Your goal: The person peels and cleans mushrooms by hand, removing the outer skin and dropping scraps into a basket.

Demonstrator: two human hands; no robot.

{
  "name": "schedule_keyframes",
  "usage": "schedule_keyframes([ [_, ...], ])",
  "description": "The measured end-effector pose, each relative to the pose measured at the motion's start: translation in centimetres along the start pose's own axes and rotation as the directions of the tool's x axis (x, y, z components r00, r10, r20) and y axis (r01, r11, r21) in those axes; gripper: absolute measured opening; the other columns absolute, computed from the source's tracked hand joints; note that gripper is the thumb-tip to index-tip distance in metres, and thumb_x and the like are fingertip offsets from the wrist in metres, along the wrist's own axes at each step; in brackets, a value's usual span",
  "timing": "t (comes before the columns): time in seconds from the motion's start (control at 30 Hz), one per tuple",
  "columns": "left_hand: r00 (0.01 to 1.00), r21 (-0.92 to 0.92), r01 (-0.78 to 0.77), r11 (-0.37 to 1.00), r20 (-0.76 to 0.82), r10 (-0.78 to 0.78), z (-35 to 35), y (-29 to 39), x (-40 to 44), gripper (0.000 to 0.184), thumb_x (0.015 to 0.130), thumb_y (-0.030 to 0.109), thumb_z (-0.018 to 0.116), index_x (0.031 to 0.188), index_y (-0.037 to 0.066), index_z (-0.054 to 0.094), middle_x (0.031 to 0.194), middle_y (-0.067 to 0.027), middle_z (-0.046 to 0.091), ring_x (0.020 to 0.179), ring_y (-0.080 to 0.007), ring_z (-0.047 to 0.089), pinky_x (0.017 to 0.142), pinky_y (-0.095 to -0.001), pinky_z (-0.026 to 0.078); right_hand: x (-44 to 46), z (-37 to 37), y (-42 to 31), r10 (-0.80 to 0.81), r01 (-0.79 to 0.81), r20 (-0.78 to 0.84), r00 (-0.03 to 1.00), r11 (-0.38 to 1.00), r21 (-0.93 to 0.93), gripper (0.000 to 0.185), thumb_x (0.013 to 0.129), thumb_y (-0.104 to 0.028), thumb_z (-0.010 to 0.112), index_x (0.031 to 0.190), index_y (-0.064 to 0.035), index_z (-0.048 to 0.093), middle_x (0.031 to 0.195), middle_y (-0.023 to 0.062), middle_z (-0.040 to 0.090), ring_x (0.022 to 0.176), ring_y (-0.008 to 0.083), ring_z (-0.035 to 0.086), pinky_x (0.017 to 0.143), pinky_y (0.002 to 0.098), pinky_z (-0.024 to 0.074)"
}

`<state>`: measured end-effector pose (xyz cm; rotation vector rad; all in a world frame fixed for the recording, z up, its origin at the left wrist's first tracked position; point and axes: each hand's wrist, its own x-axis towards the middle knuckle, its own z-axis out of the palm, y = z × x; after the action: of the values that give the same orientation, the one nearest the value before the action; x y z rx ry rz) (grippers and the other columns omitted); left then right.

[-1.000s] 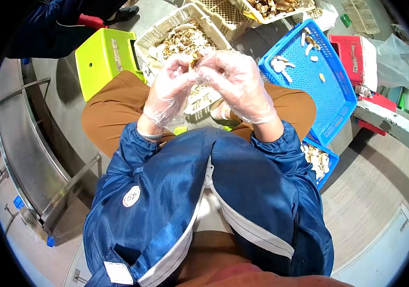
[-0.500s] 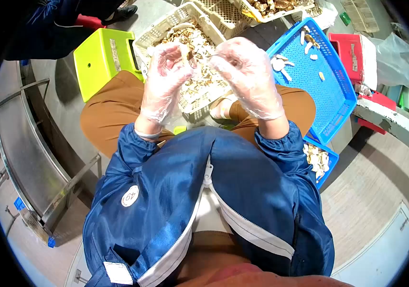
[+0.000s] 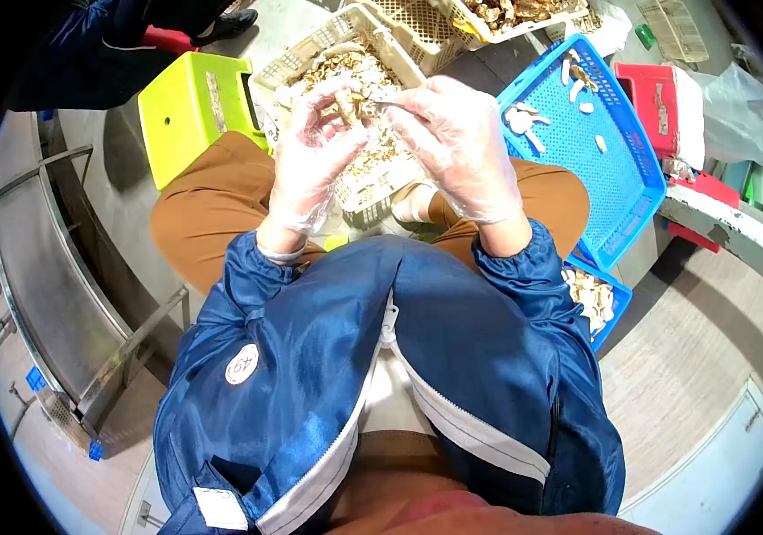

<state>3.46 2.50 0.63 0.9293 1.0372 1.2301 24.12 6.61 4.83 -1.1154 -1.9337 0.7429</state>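
Both my hands wear clear plastic gloves and are raised over a cream crate (image 3: pixel 296 59) heaped with brown and whitish pieces (image 3: pixel 359 67). My left hand (image 3: pixel 310 165) has its fingers closed around a small brownish piece (image 3: pixel 346 109), which looks like a mushroom. Opposite it, my right hand (image 3: pixel 462 147) is pinched on a thin, dark object (image 3: pixel 385 104) whose tip points at that piece; its handle is hidden in my fingers. To the right, a blue tray (image 3: pixel 569 152) carries several white pieces (image 3: pixel 524 120) at its upper end.
A lime-green stool (image 3: pixel 187 116) stands left of the crate, near another person's dark-clothed leg (image 3: pixel 87 62). More crates (image 3: pixel 417 40) are at the top. A red stool (image 3: pixel 653 107) stands beyond the blue tray. A lower blue basket (image 3: pixel 609 321) holds pale pieces. A metal frame (image 3: pixel 61 259) is at left.
My hands first moved apart from where they nearly touched, then my right hand came back slightly left, bringing the thin object toward the piece in my left hand.
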Motion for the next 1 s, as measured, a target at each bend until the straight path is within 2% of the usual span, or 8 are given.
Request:
schedule_keyframes([
  [0.13, 1.000, 0.020, 0.024, 1.000, 0.015, -0.024, 0.1, 0.3, 0.1, 0.061, 0.092, 0.001, 0.080, 0.147, 0.003, 0.054, 0.139, -0.0094, 0.060, 0.117, -0.0162, 0.063, 0.098, -0.0299, 0.057, -0.2, 0.7, 0.0, 0.024, -0.036, 0.062, 0.998, 0.979, 0.202, 0.013, 0.091, -0.013, 0.075, 0.098, -0.0040, 0.080, 0.084, 0.0160, 0.074, 0.076, 0.0329, 0.074, 0.071, 0.0410, 0.0578],
  [0.17, 0.999, 0.017, 0.046, 0.999, 0.010, -0.046, 0.2, 0.4, 0.1, 0.060, 0.092, 0.001, 0.080, 0.146, 0.003, 0.054, 0.139, -0.0094, 0.060, 0.117, -0.0163, 0.063, 0.098, -0.0298, 0.057, -0.4, 0.4, -0.4, 0.133, -0.172, 0.143, 0.981, 0.935, 0.310, 0.014, 0.091, -0.013, 0.075, 0.099, -0.0020, 0.079, 0.087, 0.0165, 0.074, 0.078, 0.0314, 0.073, 0.072, 0.0397, 0.0573],
  [0.27, 1.000, -0.048, 0.015, 0.999, 0.023, -0.014, -0.7, -0.9, 0.2, 0.059, 0.091, -0.004, 0.079, 0.144, 0.003, 0.055, 0.138, -0.0094, 0.060, 0.116, -0.0158, 0.064, 0.098, -0.0295, 0.057, -0.3, 0.3, 0.5, 0.025, -0.087, 0.152, 0.988, 0.904, 0.419, 0.016, 0.092, -0.014, 0.074, 0.100, 0.0001, 0.077, 0.091, 0.0167, 0.074, 0.082, 0.0305, 0.072, 0.075, 0.0374, 0.0568],
  [0.4, 0.999, 0.014, 0.032, 0.999, 0.035, -0.032, 0.2, -0.3, -0.1, 0.057, 0.092, -0.005, 0.079, 0.143, 0.003, 0.055, 0.133, -0.0065, 0.062, 0.112, -0.0128, 0.064, 0.098, -0.0279, 0.056, -1.0, 0.9, 1.2, 0.128, -0.219, 0.212, 0.969, 0.842, 0.492, 0.023, 0.094, -0.015, 0.075, 0.107, 0.0029, 0.076, 0.102, 0.0142, 0.076, 0.091, 0.0209, 0.073, 0.083, 0.0339, 0.0568],
  [0.67, 0.997, -0.001, 0.034, 0.999, 0.069, -0.034, 0.2, -0.6, -0.4, 0.057, 0.093, -0.004, 0.078, 0.145, 0.003, 0.055, 0.132, -0.0063, 0.065, 0.112, -0.0126, 0.066, 0.097, -0.0277, 0.057, -1.2, 1.3, 1.4, 0.234, -0.305, 0.209, 0.950, 0.842, 0.444, 0.025, 0.094, -0.020, 0.073, 0.104, 0.0026, 0.076, 0.092, 0.0147, 0.074, 0.081, 0.0224, 0.071, 0.075, 0.0344, 0.0550],
  [0.8, 0.989, -0.052, 0.117, 0.992, 0.094, -0.112, -0.1, -0.6, 0.0, 0.057, 0.093, 0.000, 0.078, 0.145, 0.002, 0.055, 0.137, -0.0086, 0.062, 0.117, -0.0148, 0.064, 0.102, -0.0306, 0.055, -1.3, 2.2, 0.5, 0.388, -0.456, 0.245, 0.889, 0.684, 0.570, 0.024, 0.094, -0.018, 0.071, 0.104, 0.0034, 0.076, 0.084, 0.0091, 0.072, 0.077, 0.0130, 0.068, 0.073, 0.0305, 0.0541],
  [0.93, 0.983, -0.095, 0.118, 0.988, 0.150, -0.103, 0.0, -0.9, 0.2, 0.051, 0.095, 0.002, 0.076, 0.142, 0.002, 0.055, 0.138, -0.0088, 0.061, 0.125, -0.0161, 0.061, 0.107, -0.0318, 0.052, -1.6, 2.7, 0.6, 0.327, -0.385, 0.208, 0.922, 0.703, 0.599, 0.022, 0.096, -0.017, 0.068, 0.103, 0.0023, 0.076, 0.086, 0.0095, 0.074, 0.079, 0.0112, 0.068, 0.074, 0.0298, 0.0553],
  [1.0, 0.975, -0.191, 0.179, 0.965, 0.164, -0.148, 0.1, -0.7, 0.1, 0.052, 0.094, 0.002, 0.077, 0.142, 0.002, 0.055, 0.138, -0.0089, 0.060, 0.127, -0.0162, 0.060, 0.107, -0.0320, 0.051, -1.7, 2.7, 1.4, 0.278, -0.316, 0.151, 0.949, 0.821, 0.475, 0.021, 0.096, -0.017, 0.068, 0.100, 0.0020, 0.076, 0.089, 0.0133, 0.076, 0.078, 0.0159, 0.071, 0.074, 0.0305, 0.0560],
])
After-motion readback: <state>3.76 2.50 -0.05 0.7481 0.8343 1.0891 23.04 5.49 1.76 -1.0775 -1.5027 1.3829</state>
